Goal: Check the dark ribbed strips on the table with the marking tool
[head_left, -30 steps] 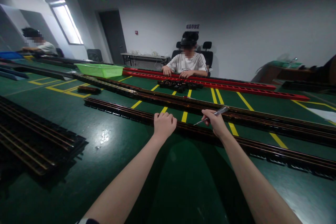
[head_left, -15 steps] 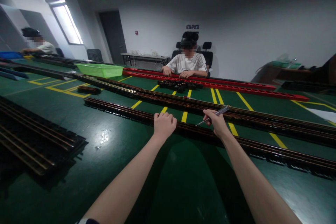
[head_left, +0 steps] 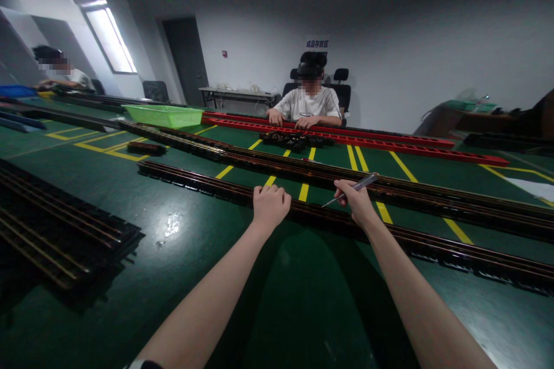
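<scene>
A long dark rail with copper-coloured strips (head_left: 194,180) runs across the green table in front of me. My left hand (head_left: 271,205) is wrapped over this rail near its middle, fingers curled round it. To its right, my right hand (head_left: 352,199) grips a screwdriver with a clear handle (head_left: 367,181). The screwdriver slants down to the left, its thin tip at the rail's upper side; whether it touches cannot be made out. Just beyond lies a second group of long dark rails (head_left: 268,164), roughly parallel to the first.
More dark rails (head_left: 56,225) lie at the left. Farther back are a short dark piece (head_left: 146,148), a green basket (head_left: 164,117), red rails (head_left: 389,147) and small black parts (head_left: 294,141). One person (head_left: 309,101) sits opposite, another (head_left: 64,72) far left.
</scene>
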The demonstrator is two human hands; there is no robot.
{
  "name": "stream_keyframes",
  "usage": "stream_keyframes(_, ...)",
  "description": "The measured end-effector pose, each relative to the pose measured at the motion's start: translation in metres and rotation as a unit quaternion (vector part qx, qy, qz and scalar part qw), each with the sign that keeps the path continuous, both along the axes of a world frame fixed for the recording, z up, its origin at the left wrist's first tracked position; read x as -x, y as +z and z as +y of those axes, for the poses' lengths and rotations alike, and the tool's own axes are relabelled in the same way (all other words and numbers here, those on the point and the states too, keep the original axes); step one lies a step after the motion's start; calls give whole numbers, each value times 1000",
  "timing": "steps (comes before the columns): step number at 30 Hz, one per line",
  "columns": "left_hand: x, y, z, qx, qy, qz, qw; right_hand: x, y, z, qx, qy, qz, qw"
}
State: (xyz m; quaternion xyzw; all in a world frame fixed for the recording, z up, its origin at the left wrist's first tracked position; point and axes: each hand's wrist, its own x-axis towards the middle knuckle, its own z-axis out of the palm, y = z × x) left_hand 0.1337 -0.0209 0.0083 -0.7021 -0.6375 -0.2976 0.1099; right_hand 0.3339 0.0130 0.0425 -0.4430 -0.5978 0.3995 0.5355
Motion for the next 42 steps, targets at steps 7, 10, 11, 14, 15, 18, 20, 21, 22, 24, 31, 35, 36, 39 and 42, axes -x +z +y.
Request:
stream_keyframes(7, 0, 1, 0, 7, -6, -10, 1000, 0, -1, 1, 0, 1, -5, 1000)
stream_keyframes(10, 0, 2, 0, 6, -4, -9, 1000, 1, -2, 1, -2, 0, -5, 1000)
stream_keyframes(11, 0, 2, 0, 7, -3, -9, 1000, 1, -1, 1, -2, -1, -4, 1000)
stream_keyframes(14, 0, 2, -1, 11, -6, -9, 1000, 1, 0, 0, 4, -3, 0, 1000)
stream_keyframes(15, 0, 2, -1, 11, -7, -9, 1000, 1, 0, 0, 6, -4, 2, 1000)
stream_keyframes(18, -1, 2, -1, 3, 0, -3, 1000, 1, 0, 1, 7, -6, 3, 1000)
stream_keyframes(20, -1, 1, 0, -1, 6, 0, 1000, 0, -1, 1, 5, -6, 2, 1000)
stream_keyframes(21, -1, 1, 0, 0, 7, 0, 1000, 0, -2, 2, 4, -6, 1, 1000)
stream_keyframes(22, -1, 0, 0, 2, 5, -1, 1000, 0, -2, 2, 3, -5, 1, 1000)
stream_keyframes(24, 0, 1, 0, 7, 1, -5, 1000, 0, -2, 2, 2, -4, 0, 1000)
stream_keyframes(31, 0, 1, 0, 10, -5, -11, 1000, 0, -1, 1, 11, -1, 10, 1000)
stream_keyframes(35, 0, 2, 0, 9, -6, -12, 1000, 0, -1, 1, 9, -1, 12, 1000)
stream_keyframes(36, 0, 2, 0, 10, -6, -13, 1000, 0, -1, 1, 8, -1, 13, 1000)
stream_keyframes(39, 0, 2, -1, 13, -7, -12, 1000, 1, -2, 1, 8, -3, 16, 1000)
stream_keyframes(42, 0, 2, 0, 13, -7, -10, 1000, 1, -2, 1, 6, -6, 13, 1000)
